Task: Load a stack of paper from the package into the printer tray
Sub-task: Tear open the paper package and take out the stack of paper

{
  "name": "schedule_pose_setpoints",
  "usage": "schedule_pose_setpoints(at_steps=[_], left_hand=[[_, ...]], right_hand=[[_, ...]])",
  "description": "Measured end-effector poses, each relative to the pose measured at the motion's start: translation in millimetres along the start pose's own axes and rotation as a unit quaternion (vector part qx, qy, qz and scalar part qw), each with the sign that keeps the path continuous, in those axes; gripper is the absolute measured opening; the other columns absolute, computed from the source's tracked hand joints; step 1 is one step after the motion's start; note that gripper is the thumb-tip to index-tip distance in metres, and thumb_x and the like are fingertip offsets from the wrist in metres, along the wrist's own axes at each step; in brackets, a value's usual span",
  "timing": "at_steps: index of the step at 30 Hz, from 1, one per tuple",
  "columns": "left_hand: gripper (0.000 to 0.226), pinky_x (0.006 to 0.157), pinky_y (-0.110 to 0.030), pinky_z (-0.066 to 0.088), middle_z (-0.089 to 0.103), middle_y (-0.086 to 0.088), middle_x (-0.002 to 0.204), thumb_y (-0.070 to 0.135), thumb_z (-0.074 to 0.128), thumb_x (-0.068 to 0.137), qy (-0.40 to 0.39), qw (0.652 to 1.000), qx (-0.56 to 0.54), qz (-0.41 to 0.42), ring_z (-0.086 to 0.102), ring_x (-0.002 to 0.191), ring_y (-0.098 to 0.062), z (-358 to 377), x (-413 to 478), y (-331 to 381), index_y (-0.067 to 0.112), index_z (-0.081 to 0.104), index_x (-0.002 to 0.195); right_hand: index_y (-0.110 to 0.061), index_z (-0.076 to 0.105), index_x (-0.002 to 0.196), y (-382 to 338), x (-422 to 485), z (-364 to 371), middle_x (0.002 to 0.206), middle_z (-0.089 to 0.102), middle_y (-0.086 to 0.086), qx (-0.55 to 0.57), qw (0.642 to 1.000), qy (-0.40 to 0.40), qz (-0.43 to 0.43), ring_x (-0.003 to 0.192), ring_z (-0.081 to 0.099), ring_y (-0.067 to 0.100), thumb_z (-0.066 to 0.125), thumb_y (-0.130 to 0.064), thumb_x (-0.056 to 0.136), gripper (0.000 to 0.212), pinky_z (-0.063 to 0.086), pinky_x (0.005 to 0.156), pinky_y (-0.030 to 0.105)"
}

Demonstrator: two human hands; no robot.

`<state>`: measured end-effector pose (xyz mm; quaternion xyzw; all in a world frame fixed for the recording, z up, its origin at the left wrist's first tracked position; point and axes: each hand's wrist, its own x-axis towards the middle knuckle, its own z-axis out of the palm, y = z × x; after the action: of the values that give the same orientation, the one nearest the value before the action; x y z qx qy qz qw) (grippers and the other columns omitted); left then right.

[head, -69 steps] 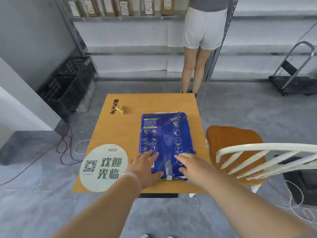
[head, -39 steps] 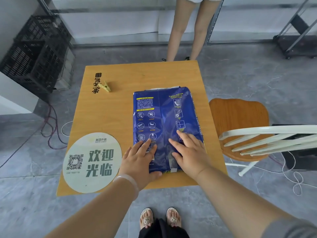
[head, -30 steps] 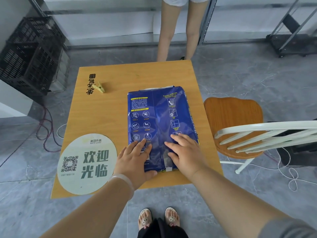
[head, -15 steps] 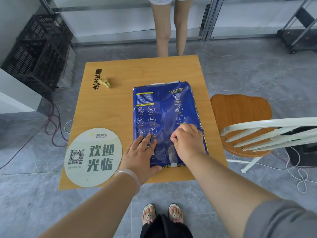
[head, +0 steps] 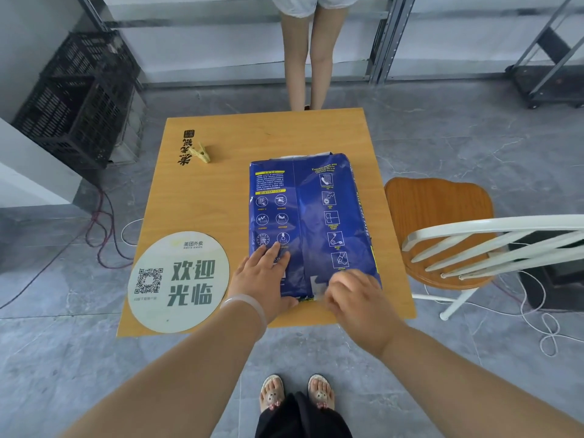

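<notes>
A blue wrapped paper package (head: 313, 216) lies lengthwise on the wooden table (head: 221, 200), its near end at the table's front edge. My left hand (head: 262, 279) rests flat on the package's near left corner, fingers spread, thumb at the near end. My right hand (head: 357, 298) is blurred at the near right end. Its fingers are curled and pinch at the taped white flap there. No printer or tray is in view.
A yellow clothespin (head: 200, 152) and a round printed sign (head: 178, 281) lie on the table's left side. A wooden chair with a white back (head: 442, 222) stands close on the right. A person (head: 311, 52) stands beyond the far edge. Black crates (head: 79, 96) and floor cables (head: 104, 229) are at the left.
My right hand has slid from the top of the package back to its near end and curled onto the flap. My left hand has stayed flat on the near left corner.
</notes>
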<state>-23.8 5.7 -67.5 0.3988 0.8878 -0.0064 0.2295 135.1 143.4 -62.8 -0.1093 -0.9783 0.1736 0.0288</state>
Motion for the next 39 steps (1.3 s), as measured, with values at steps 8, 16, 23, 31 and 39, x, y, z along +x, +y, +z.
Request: schedule_pose_setpoints(at_steps=[8,16,23,31,39], left_hand=[[0.094,0.119,-0.040,0.005,-0.007,0.008,0.161,0.063,0.054,0.079,-0.003,1.000,0.008,0.004,-0.006,0.148,-0.018,1,-1,0,0.030,0.002,0.151],[0.093,0.120,-0.042,0.005,-0.010,0.008,0.161,0.063,0.051,0.081,0.000,1.000,0.015,0.005,-0.009,0.148,-0.018,4,-3,0,0.030,-0.001,0.151],[0.081,0.121,-0.042,0.004,0.000,0.006,0.162,0.054,0.049,0.087,0.070,0.996,0.031,0.041,-0.001,0.148,-0.018,11,-11,7,0.030,0.004,0.150],[0.086,0.119,-0.036,0.005,0.003,0.009,0.161,0.052,0.054,0.085,0.096,0.994,0.031,0.047,0.002,0.148,-0.014,34,-10,14,0.028,0.003,0.150],[0.063,0.116,-0.034,0.017,0.015,0.014,0.159,0.049,0.045,0.092,0.080,0.995,-0.024,0.045,0.013,0.146,-0.012,21,-6,7,0.035,0.019,0.148]], right_hand=[[-0.025,0.059,0.067,-13,-50,7,0.078,0.058,-0.007,-0.067,0.979,-0.181,-0.059,0.075,0.058,0.016,0.076,-0.006,0.051,0.030,0.050,0.070,0.029],[-0.027,0.061,0.107,-6,-50,6,0.103,0.064,-0.008,0.039,0.972,-0.228,0.028,0.092,0.059,0.014,0.049,-0.036,0.092,0.022,0.040,0.079,0.022],[-0.021,0.058,0.129,14,-7,-6,0.125,0.060,-0.001,-0.024,0.998,-0.004,0.066,0.119,0.055,0.022,0.073,-0.025,0.080,0.052,0.046,0.097,0.037],[-0.030,0.031,0.148,12,4,28,0.155,0.032,0.000,-0.086,0.990,-0.072,0.080,0.145,0.021,0.024,0.066,-0.049,0.080,0.078,0.017,0.117,0.043],[-0.033,0.050,0.137,17,15,9,0.143,0.051,-0.007,-0.015,0.995,-0.038,0.095,0.136,0.040,0.017,0.059,-0.044,0.088,0.051,0.035,0.107,0.036]])
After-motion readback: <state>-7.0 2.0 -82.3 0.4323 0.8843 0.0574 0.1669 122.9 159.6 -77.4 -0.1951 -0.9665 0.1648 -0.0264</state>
